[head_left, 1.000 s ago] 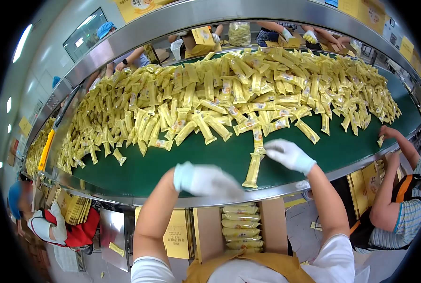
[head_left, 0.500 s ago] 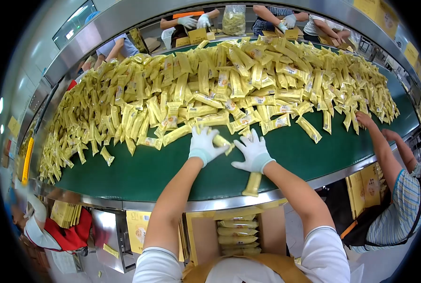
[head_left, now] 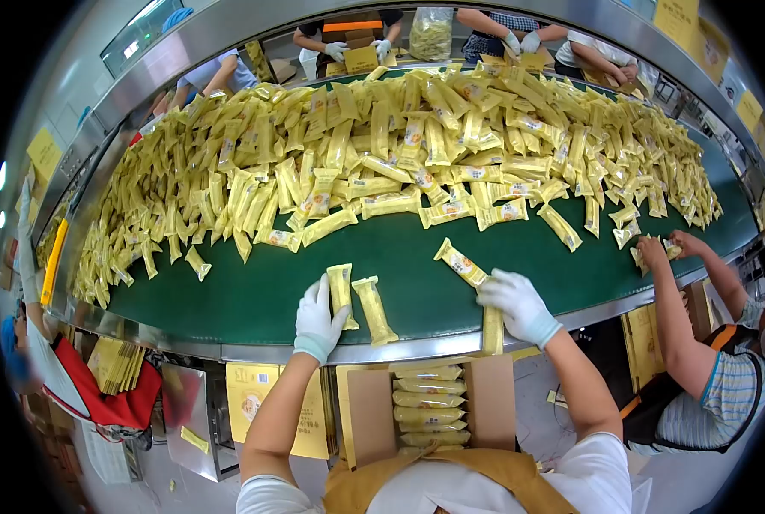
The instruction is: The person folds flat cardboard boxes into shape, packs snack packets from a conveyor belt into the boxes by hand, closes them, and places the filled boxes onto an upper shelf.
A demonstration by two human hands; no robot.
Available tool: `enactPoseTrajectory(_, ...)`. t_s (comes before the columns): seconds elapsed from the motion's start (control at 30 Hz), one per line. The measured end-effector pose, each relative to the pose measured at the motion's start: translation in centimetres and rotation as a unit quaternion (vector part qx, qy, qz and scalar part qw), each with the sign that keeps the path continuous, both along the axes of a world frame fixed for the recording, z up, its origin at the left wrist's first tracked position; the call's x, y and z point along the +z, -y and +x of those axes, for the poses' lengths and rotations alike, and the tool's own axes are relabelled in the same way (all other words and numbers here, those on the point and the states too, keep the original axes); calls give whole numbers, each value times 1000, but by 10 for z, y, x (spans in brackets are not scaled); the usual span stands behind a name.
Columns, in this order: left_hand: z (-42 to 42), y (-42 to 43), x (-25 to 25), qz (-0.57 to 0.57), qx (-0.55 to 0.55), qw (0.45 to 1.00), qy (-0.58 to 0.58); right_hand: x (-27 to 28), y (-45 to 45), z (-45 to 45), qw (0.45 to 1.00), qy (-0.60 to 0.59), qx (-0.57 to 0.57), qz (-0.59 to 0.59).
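Both my hands wear white gloves. My left hand [head_left: 318,319] is closed along the side of an upright-lying yellow snack packet [head_left: 340,295] on the green belt. Just right of it lies a second yellow snack packet [head_left: 374,310], apart from my fingers. My right hand [head_left: 519,307] has its fingers curled over the lower end of a tilted, printed snack packet [head_left: 460,261]. Under that palm, another snack packet [head_left: 492,331] reaches across the belt's metal edge; its upper part is hidden. A big heap of yellow snack packets [head_left: 382,163] covers the belt's far side.
In front of my body an open cardboard box [head_left: 371,420] holds a stack of several packets. Flattened yellow cartons [head_left: 271,407] stand to its left. A co-worker's hands [head_left: 657,248] handle packets at the right. Other people work across the green belt [head_left: 412,248].
My hands have drawn back from the heap toward the near edge and spread apart. Packets now lie at each hand. The co-worker's hands at right have moved nearer with packets.
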State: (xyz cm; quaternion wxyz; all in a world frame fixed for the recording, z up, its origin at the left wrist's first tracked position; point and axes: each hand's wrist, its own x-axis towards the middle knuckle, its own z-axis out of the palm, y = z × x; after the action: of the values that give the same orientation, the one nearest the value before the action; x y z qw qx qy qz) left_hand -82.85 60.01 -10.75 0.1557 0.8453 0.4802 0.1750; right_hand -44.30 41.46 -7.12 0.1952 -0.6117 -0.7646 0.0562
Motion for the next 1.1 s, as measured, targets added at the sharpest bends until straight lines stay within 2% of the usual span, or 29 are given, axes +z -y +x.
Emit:
enactPoseTrajectory(0.03, -5, -5, -11, -68, 12, 998, 13, 7, 11, -3, 996, 81, 31, -14)
enactPoseTrajectory(0.07, -2, -5, -7, -84, 15, 996, -2, 10, 19, -4, 985, 161, 61, -28)
enactPoseTrajectory(0.17, 13, -10, 16, -113, 30, 991, -61, 6, 29, -1, 983, 166, 72, -41)
enactPoseTrajectory(0.2, 24, -4, 31, -111, 42, 989, -90, 27, 28, -7, 980, 184, 74, -31)
enactPoseTrajectory(0.27, 40, 2, 39, -113, 80, 982, -128, 34, 21, -6, 986, 106, 55, -120)
enactPoseTrajectory(0.33, 41, -9, 21, -109, 95, 979, -145, 41, 7, -2, 984, 9, 9, -179)
enactPoseTrajectory(0.4, 41, -16, 16, -127, 121, 974, -141, 47, -9, -5, 993, -92, -34, -60)
enactPoseTrajectory(0.43, 40, -17, 17, -121, 121, 980, -98, 50, -18, -8, 988, -142, -55, 0)
enactPoseTrajectory(0.53, 42, -7, 40, -91, 120, 988, 26, 40, -48, -12, 983, -78, -159, -55)
enactPoseTrajectory(0.6, 57, 13, 68, -113, 104, 988, -5, 13, -70, -22, 973, 11, -188, -133)
enactPoseTrajectory(0.7, 80, 29, 65, -168, 74, 978, -100, 9, -90, -50, 942, 148, -233, -192)
enactPoseTrajectory(0.73, 87, 30, 69, -195, 72, 968, -141, 7, -98, -49, 938, 128, -245, -211)
enactPoseTrajectory(0.77, 93, 31, 72, -222, 69, 955, -182, 9, -101, -42, 940, 132, -235, -209)
enactPoseTrajectory(0.83, 93, 26, 65, -202, 40, 961, -182, 15, -111, -24, 945, 137, -216, -204)
enactPoseTrajectory(0.93, 82, 7, 60, -149, 4, 962, -229, 46, -127, 15, 937, 158, -267, -157)
enactPoseTrajectory(0.97, 77, -1, 59, -128, -5, 960, -251, 43, -133, 37, 941, 179, -270, -101)
enactPoseTrajectory(1.0, 72, -10, 58, -118, 10, 955, -272, 48, -140, 55, 930, 216, -277, -106)
enactPoseTrajectory(1.03, 67, -20, 56, -106, 25, 950, -294, 39, -146, 77, 926, 244, -282, -63)
enactPoseTrajectory(1.1, 56, -33, 48, -119, 16, 953, -278, 37, -152, 101, 923, 240, -295, -64)
